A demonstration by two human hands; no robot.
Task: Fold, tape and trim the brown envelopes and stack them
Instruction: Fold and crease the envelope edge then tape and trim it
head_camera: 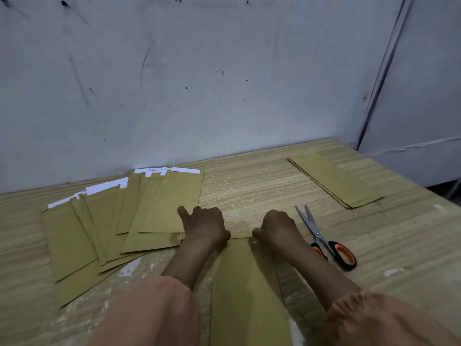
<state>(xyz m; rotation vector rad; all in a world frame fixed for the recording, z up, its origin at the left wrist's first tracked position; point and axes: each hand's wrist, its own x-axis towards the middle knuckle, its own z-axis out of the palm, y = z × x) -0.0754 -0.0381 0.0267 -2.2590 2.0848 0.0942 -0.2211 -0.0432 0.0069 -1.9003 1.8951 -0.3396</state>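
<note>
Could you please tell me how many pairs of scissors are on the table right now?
1: the orange-handled scissors lie open on the table, just right of the right hand. Others may be hidden.

From my feed: wood-grain worktop, pale scuffed patches near its front edge, butting against a grey wall. Lying on it, left of the left hand: a fanned spread of brown envelopes, overlapping, white strips showing at their far ends. Between and below both hands, one brown envelope flat, lengthwise toward me, its far edge under the left hand and right hand. Just right of the right hand: scissors, blades parted, orange-and-black handles nearer me. Well beyond, to the right: a neat stack of folded envelopes, lying at an angle.
</note>
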